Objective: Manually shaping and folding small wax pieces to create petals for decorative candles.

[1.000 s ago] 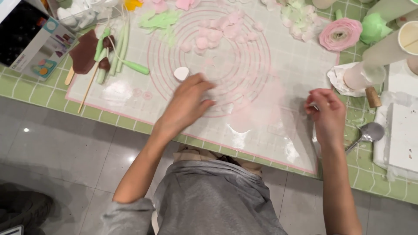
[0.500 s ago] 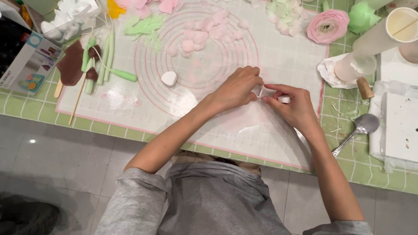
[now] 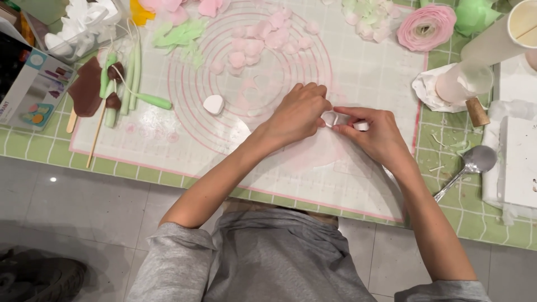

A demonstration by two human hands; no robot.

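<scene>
The left hand [image 3: 299,112] and the right hand [image 3: 376,133] meet over the pale mat [image 3: 369,72], fingertips nearly touching; between them sits a small white cutter [image 3: 334,118], pinched narrow by the left fingers [image 3: 320,106] on one side and the right fingers [image 3: 342,130] on the other; a second small white piece [image 3: 361,126] shows just past the right knuckles, whether gripped or only resting there I cannot tell; under the fingers lies a thin pink sheet [image 3: 321,151], flat on the mat; to the left of the left fingers, apart from them, lies a white heart-shaped piece [image 3: 213,104]; beyond the fingers, further up the mat, lie scattered pink petals [image 3: 263,42]; well off to the right of the right fingers lies a metal spoon [image 3: 470,165] on the green checked cloth [image 3: 447,212]; farthest, beyond the right fingers, sits a finished pink flower [image 3: 426,27]; far to the left of the left fingers lie green stems [image 3: 134,72].
</scene>
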